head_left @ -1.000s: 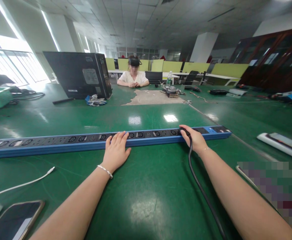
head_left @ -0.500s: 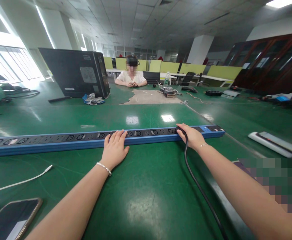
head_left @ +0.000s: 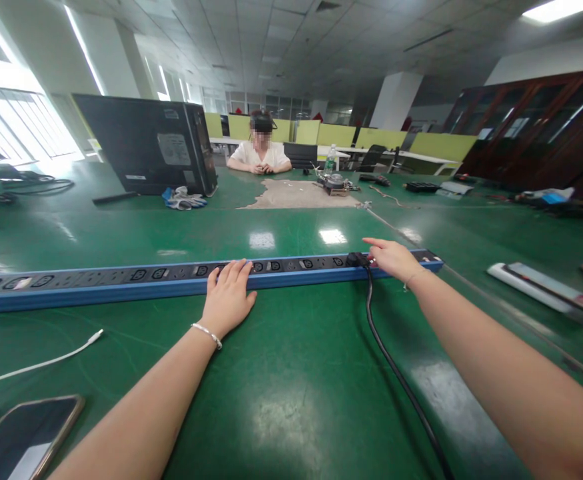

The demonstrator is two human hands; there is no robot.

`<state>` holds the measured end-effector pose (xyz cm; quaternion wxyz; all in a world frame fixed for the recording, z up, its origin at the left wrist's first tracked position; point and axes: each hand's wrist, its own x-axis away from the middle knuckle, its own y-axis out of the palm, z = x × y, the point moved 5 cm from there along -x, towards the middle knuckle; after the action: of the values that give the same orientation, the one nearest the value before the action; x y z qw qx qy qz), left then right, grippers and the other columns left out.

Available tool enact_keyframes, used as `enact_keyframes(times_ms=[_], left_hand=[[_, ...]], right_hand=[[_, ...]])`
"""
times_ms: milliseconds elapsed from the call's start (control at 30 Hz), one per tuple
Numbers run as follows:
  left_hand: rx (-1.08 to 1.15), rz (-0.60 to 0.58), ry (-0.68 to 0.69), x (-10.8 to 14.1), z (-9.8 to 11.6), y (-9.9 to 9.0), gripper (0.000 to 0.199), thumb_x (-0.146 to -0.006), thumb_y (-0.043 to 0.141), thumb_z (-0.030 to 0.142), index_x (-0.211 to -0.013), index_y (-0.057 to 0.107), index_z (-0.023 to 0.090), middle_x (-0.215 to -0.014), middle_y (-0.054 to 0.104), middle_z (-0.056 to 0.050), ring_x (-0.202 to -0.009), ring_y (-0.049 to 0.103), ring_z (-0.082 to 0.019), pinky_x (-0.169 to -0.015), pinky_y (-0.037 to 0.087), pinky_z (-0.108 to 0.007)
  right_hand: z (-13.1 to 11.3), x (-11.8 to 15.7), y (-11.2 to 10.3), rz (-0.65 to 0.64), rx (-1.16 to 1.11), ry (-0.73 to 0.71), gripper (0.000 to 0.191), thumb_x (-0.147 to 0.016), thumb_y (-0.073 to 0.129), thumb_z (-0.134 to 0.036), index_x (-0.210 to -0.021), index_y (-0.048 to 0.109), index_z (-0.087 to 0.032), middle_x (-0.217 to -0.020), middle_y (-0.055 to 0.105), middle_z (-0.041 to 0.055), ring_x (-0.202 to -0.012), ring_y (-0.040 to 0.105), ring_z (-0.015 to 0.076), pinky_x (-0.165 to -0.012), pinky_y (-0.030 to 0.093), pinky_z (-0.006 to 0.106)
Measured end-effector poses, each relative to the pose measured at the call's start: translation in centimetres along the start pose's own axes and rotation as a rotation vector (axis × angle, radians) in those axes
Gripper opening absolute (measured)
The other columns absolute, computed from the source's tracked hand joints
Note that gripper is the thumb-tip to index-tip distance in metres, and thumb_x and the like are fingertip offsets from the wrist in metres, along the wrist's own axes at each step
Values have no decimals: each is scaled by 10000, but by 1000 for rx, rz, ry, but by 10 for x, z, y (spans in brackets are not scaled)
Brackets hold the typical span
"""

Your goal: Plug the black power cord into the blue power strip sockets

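Note:
A long blue power distribution strip (head_left: 291, 283) with a black socket face lies across the green table. My left hand (head_left: 228, 287) rests on its middle, fingers laid flat over the sockets and thumb along the near side. Toward the strip's right end, a black plug (head_left: 356, 259) sits at a socket, its black power cord (head_left: 388, 363) trailing toward me. Just right of the plug is my right hand (head_left: 394, 259), apart from it, with the index finger stretched out and the other fingers bent over the strip. Nothing shows in its grasp.
A black computer case (head_left: 141, 147) and gloves (head_left: 184, 199) stand back left; a person (head_left: 258, 157) sits across the table. A phone (head_left: 26, 437) and white cable (head_left: 46, 365) lie front left. A white-edged device (head_left: 546, 287) lies right. A bottle (head_left: 330, 160) stands farther back.
My right hand has let go of the black plug and moved slightly right, its index finger now extended. The plug stays at the strip. My left hand has stayed in place.

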<state>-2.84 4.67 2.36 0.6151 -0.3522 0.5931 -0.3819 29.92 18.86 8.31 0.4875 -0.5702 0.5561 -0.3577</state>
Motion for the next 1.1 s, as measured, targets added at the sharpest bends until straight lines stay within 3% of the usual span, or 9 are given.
enact_keyframes(times_ms=[100,233,433,633,833,1100], left_hand=[[-9,-1,1,0,0,0,562,-806,481,327,-1345,395,193,-1408,446,-77,-1297,372,-252,-1088,199,-467],[-14,7,5,1,0,1,568,-809,475,332,-1353,382,198,-1412,441,-78,-1302,366,-250,-1091,193,-461],[-7,2,-1,1,0,1,571,-806,478,328,-1356,383,207,-1414,439,-75,-1310,357,-250,-1094,190,-463],[-7,3,-3,1,0,0,574,-802,488,330,-1351,388,195,-1418,434,-75,-1309,355,-248,-1095,187,-463],[-2,-9,-8,0,0,1,573,-797,488,327,-1349,392,205,-1412,441,-78,-1309,356,-253,-1091,190,-469],[6,-3,-7,0,0,1,576,-800,479,325,-1354,387,200,-1416,436,-80,-1309,354,-253,-1092,186,-473]], right_hand=[[-18,10,7,-59,135,-16,469,-886,342,-355,-1232,586,-153,-863,714,92,-801,661,210,-782,479,308],[-33,15,12,-78,360,-80,436,-888,319,-302,-1192,589,-144,-976,687,165,-874,652,260,-776,466,367],[-36,7,13,-210,443,-116,414,-875,330,-258,-1181,591,-158,-1019,676,160,-915,643,252,-793,458,358],[-35,20,15,-99,414,-46,460,-907,243,-292,-1266,506,-175,-948,683,170,-858,655,279,-738,463,395],[-38,16,16,-159,404,-91,429,-901,280,-272,-1225,542,-169,-990,672,177,-913,644,287,-774,455,392],[-37,39,24,36,325,57,469,-913,285,-334,-1343,437,-227,-933,677,160,-833,650,267,-719,470,383]])
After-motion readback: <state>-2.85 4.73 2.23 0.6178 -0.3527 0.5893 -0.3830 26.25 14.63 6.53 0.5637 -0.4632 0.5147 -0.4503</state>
